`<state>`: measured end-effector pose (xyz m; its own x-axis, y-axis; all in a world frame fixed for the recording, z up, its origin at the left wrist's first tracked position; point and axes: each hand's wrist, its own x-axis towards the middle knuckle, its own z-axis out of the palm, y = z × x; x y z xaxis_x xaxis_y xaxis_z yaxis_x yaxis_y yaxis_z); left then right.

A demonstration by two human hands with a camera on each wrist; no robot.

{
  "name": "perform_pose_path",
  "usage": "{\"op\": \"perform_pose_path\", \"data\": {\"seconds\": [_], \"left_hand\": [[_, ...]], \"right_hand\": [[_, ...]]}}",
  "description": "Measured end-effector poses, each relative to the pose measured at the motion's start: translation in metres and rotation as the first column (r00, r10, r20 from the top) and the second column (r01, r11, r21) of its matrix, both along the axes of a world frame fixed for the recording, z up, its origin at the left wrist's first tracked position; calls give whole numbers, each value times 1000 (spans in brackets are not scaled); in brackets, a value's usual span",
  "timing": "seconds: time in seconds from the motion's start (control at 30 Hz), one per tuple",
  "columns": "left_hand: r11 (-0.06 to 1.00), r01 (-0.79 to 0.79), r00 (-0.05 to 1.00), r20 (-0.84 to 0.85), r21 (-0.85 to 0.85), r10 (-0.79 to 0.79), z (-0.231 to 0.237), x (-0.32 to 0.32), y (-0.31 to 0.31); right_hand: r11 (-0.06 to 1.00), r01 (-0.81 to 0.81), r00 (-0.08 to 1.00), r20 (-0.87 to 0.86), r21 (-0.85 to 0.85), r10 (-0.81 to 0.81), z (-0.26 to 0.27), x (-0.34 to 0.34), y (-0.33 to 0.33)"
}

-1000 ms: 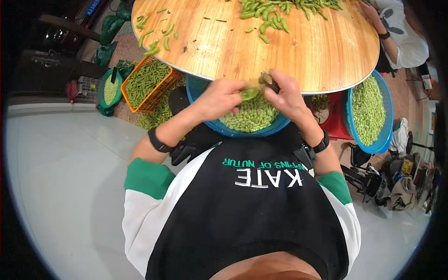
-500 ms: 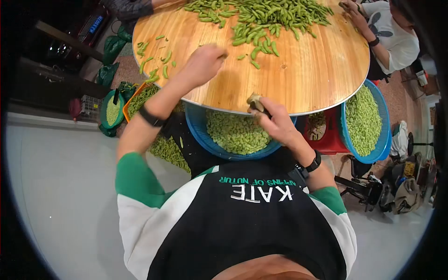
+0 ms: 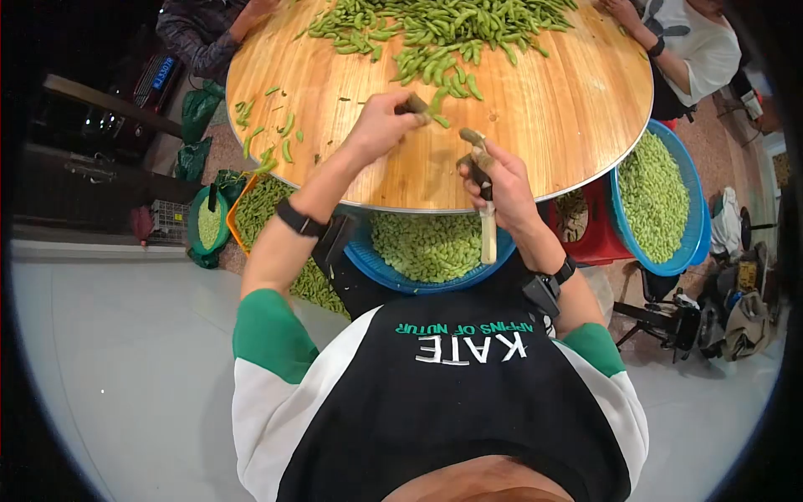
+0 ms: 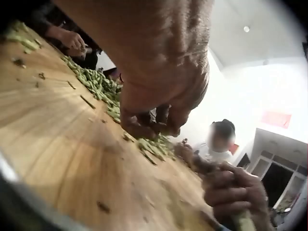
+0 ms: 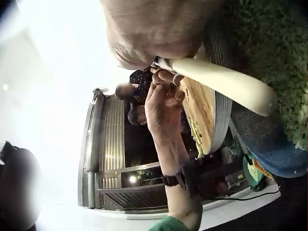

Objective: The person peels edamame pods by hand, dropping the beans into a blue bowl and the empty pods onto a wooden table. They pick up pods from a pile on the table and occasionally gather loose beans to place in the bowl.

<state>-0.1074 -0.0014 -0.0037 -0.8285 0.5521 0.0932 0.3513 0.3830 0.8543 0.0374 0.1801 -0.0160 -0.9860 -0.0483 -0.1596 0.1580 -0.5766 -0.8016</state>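
Observation:
My left hand (image 3: pixel 383 132) reaches over the round wooden table, fingers bent down, with dark covers on some fingertips. Those fingertips are right beside a green soybean pod (image 3: pixel 441 121); whether they pinch one, I cannot tell. Closer to the table's near edge, my right hand (image 3: pixel 508 188) grips a tool with a cream handle (image 3: pixel 488 238), which also shows in the right wrist view (image 5: pixel 226 84). The tool's far end is hidden in the hand. Brownish covers (image 3: pixel 473 138) sit on the right hand's fingertips. Below the hands stands a blue basket (image 3: pixel 393 284) of shelled soybeans (image 3: pixel 431 243).
A pile of pods (image 3: pixel 468 25) lies on the table (image 3: pixel 569 109); a few more are scattered at its left. An orange crate (image 3: pixel 238 222) of pods stands left, another blue basket (image 3: pixel 690 226) of beans right. Other people sit across the table at left and right.
A second ago both hands were together over the basket with a green pod. The left hand then moved out over the table to the pods; the right stays near the edge, its tool handle now showing.

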Motion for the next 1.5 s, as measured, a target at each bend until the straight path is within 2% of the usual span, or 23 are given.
{"op": "perform_pose_path", "data": {"seconds": [0.07, 0.17, 0.23, 0.43, 0.63, 0.7, 0.73, 0.8, 0.83, 0.9, 0.93, 1.0, 1.03, 1.1, 1.13, 1.17, 1.2, 1.23, 1.27, 1.3, 1.33, 1.4, 1.5], "left_hand": [[970, -30, 902, 424, 242, -78, 24, 38, 3], [955, 3, 869, 471, 295, -148, 24, 63, 4], [953, -2, 863, 482, 303, -151, 20, 67, 3], [921, -64, 834, 527, 385, -162, 14, 74, -1], [885, -58, 878, 445, 461, -174, 10, 80, -5], [818, -52, 816, 496, 573, -296, 7, 79, -6], [818, -52, 816, 497, 573, -297, 7, 78, -6], [781, -110, 676, 623, 614, -394, 7, 77, -6], [780, -111, 674, 623, 616, -396, 2, 76, -6], [691, -144, 545, 640, 709, -542, -8, 77, -5], [691, -145, 543, 640, 709, -543, -8, 78, -4], [675, -235, 410, 701, 700, -584, -6, 84, -3], [673, -236, 411, 700, 701, -584, -2, 84, -3], [782, -117, 598, 672, 612, -436, 3, 84, -1], [781, -120, 597, 673, 613, -436, -2, 86, 1], [795, 21, 847, 412, 606, -336, -12, 87, 6], [824, 146, 972, 77, 548, -223, -18, 87, 8], [826, 141, 972, 82, 546, -220, -4, 89, 4], [938, 235, 960, -213, 256, -183, 13, 90, -4], [973, 219, 846, -484, -68, -224, 24, 92, -8], [974, 218, 848, -481, -68, -224, 25, 94, -8], [978, 134, 683, -700, -160, -208, 24, 99, -7], [981, 187, 734, -654, -60, -180, 20, 96, -7]], "right_hand": [[999, -33, 999, -1, -37, 33, 3, 0, -2], [992, -112, 994, -22, -56, 110, 0, 3, -6], [972, -187, 982, -23, -144, 185, 2, 6, -7], [976, -181, 983, -18, -123, 180, 6, 15, -9], [983, -180, 981, -77, -47, 176, 8, 17, -11], [981, -184, 981, -79, -63, 178, 10, 17, -11], [980, -182, 981, -77, -82, 176, 11, 19, -11], [971, -203, 978, -79, -124, 194, 11, 20, -9], [960, -225, 973, -84, -167, 214, 11, 20, -8], [956, -235, 971, -77, -176, 224, 14, 23, -7], [952, -244, 970, -72, -187, 234, 14, 24, -6], [940, -252, 968, -66, -232, 243, 15, 25, -5], [925, -262, 965, -61, -276, 255, 15, 25, -4], [918, -226, 971, 0, -325, 239, 10, 24, -3], [909, -186, 973, 61, -372, 224, 6, 24, -3], [909, -185, 973, 63, -373, 223, 3, 24, -3], [894, -191, 969, 66, -405, 238, 0, 24, -3], [876, -199, 964, 72, -439, 255, -3, 24, -3], [874, -198, 963, 76, -443, 257, -4, 25, -3], [854, -222, 957, 63, -471, 284, -6, 25, -3], [832, -247, 950, 47, -497, 310, -7, 25, -3], [799, -248, 944, 48, -548, 325, -9, 27, -5], [734, -259, 939, 15, -628, 344, -11, 28, -6]]}}
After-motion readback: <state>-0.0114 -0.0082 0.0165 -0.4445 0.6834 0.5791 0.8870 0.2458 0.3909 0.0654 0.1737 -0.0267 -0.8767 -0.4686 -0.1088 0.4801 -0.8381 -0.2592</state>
